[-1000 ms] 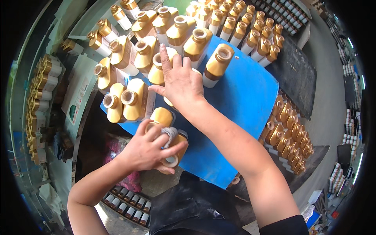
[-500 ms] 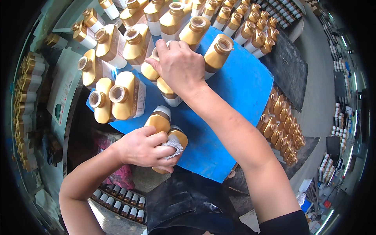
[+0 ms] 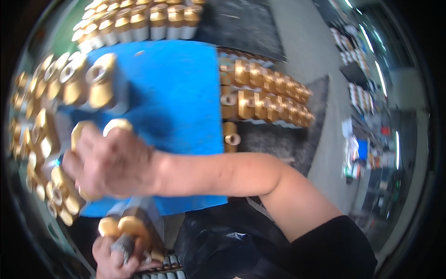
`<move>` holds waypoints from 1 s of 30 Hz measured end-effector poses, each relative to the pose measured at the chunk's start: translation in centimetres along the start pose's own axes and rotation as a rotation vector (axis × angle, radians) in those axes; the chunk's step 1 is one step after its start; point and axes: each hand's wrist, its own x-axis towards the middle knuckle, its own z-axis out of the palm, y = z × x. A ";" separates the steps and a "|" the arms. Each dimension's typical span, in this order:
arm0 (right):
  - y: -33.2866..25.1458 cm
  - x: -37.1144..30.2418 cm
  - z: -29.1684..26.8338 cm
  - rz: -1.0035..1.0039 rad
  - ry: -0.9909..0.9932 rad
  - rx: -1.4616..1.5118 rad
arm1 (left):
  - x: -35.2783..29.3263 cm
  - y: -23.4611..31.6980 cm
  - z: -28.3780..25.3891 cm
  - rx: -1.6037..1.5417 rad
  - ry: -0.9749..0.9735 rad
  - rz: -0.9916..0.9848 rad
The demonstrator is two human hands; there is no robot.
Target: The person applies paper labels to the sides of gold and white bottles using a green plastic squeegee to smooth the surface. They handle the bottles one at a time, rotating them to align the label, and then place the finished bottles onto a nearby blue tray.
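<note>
Gold-and-white bottles [image 3: 132, 225], at least two side by side, are in my left hand [image 3: 116, 260] at the lower left. Its fingers are closed round their gold ends, with a bunched grey cloth [image 3: 123, 245] between them. My right hand [image 3: 114, 162] is over the left part of the blue sheet [image 3: 181, 93], its fingers bent round more gold bottles [image 3: 117, 124]. The hand is blurred and covers most of these bottles. Just beyond it, a gold bottle with an open neck [image 3: 100, 81] stands upright on the sheet.
Gold-topped bottles [image 3: 44, 135] crowd the left side. Rows of white-bodied bottles [image 3: 139, 21] stand beyond the sheet. More gold bottles [image 3: 269, 107] line the right side, next to a dark board [image 3: 241, 28]. The grey floor [image 3: 325, 135] runs along the right.
The view has swung right, so the sheet and bottles sit further left. Both my hands also appear further left and lower. My left hand still grips its bottles and cloth.
</note>
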 end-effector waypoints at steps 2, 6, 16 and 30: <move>0.1 -1.6 -3.1 0.053 0.029 0.040 | 1.9 2.1 -1.2 -0.075 -0.014 -0.012; 2.3 -6.9 -12.6 0.214 0.053 0.132 | 5.5 4.1 -0.4 -0.072 -0.041 0.146; 7.4 -25.3 -35.0 0.320 -0.289 -0.182 | 22.3 14.4 5.2 -0.009 -0.051 0.425; 18.6 -51.3 -45.3 0.366 -0.500 -0.236 | 41.5 27.6 30.4 -0.164 0.102 0.529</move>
